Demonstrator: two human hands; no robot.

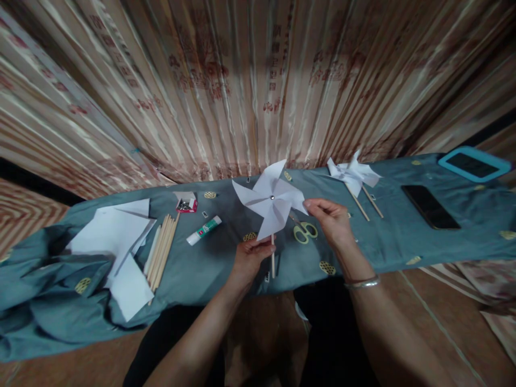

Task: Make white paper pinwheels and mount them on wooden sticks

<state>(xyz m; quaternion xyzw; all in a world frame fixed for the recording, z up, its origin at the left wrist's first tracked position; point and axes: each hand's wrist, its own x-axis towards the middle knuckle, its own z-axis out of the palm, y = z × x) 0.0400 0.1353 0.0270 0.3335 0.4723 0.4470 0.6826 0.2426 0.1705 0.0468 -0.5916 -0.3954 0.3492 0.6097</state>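
Observation:
A white paper pinwheel (264, 201) with a metal pin at its hub is held up above the cloth-covered surface. Its wooden stick runs down through my left hand (252, 258), whose fingers are closed around it just below the blades. My right hand (328, 217) pinches the tip of the right-hand blade between thumb and fingers. Just behind the pinwheel, between my hands, lie scissors (305, 232) with yellow-green handles, their blades partly covered. To the left of the pinwheel rests a glue stick (204, 230).
At left lie white paper sheets (108, 234), a bundle of wooden sticks (163, 252) and an open red box of pins (186, 203). At right are more paper pinwheels (352, 173), a black phone (430, 206) and a blue-framed tablet (474, 163). A patterned curtain (250, 86) hangs behind.

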